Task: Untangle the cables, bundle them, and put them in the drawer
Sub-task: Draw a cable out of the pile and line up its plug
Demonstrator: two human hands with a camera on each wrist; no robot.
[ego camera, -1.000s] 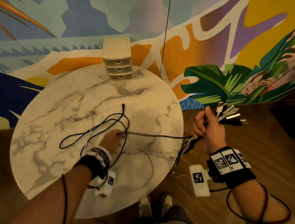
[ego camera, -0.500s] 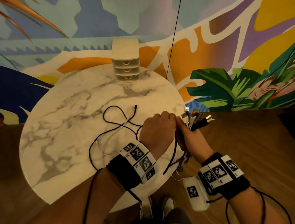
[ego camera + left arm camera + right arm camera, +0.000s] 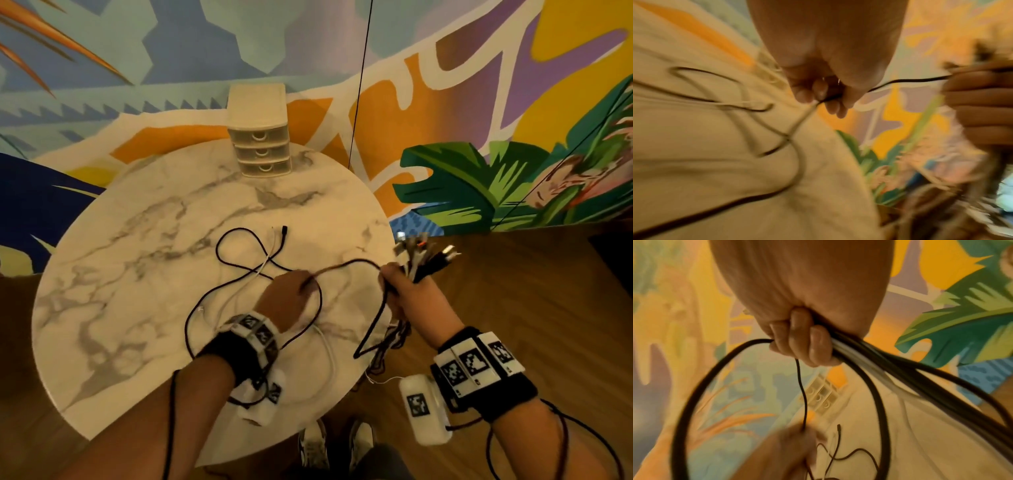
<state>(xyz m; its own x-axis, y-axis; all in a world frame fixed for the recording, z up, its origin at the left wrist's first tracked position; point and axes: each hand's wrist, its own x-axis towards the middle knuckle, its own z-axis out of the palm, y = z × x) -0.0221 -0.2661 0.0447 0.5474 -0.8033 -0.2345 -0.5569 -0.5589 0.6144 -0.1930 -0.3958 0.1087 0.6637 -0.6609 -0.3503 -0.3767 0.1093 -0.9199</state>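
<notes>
I am pinching a thin black cable [image 3: 337, 266] between the thumb and fingertips of my left hand [image 3: 286, 296], over the table [image 3: 113, 308] toward its 4 o'clock side, and I am clenching my right hand [image 3: 406, 291] around a bundle [image 3: 416, 260] of cables just off the table's 3 o'clock edge, plugs fanning out past my knuckles toward 1 o'clock. The cable is arcing slack from one hand to the other; the rest of it is lying in crossing loops [image 3: 246, 253] with a white cable [image 3: 325, 346] near the table's centre. The drawer unit [image 3: 260, 137] is standing at 12 o'clock, all three drawers looking shut. The risk I am judging first: if I am pulling this cable through while the loops are crossing each other and the white one, a crossing could be cinching into a knot instead of sliding free. A second: the tails [image 3: 390, 342] are hanging off the edge below my right fist, and they could be snagging on the rim or on my wrist gear as I am gathering. A third: my right fist is already full, so adding another strand could be loosening the grip and letting plugs slip out. And with both hands busy, I am having no free hand to open a drawer.
</notes>
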